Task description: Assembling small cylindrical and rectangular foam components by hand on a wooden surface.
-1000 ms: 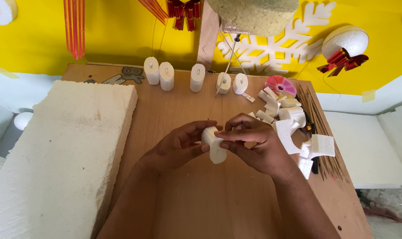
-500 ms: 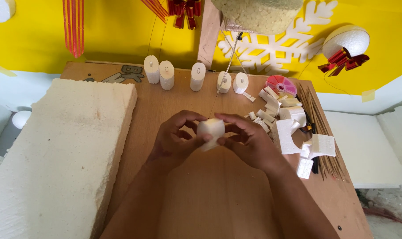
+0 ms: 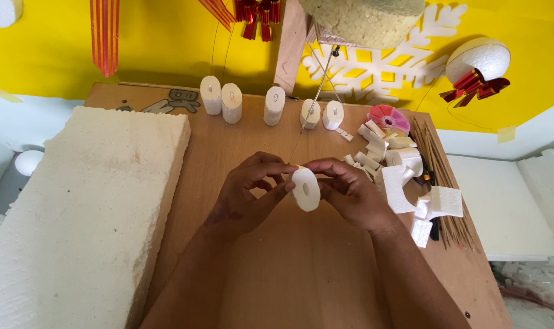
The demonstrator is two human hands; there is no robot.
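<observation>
Now, left hand (image 3: 243,198) and right hand (image 3: 350,192) pinching foam ring (image 3: 305,189), hole facing camera, long axis upright

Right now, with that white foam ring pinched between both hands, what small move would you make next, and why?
Probably carry the foam ring forward and stand it beside the row of finished foam cylinders at the back of the wooden table. The left hand and right hand hold it at its edges, it already has a centre hole like theirs, and there is bare space there.
</observation>
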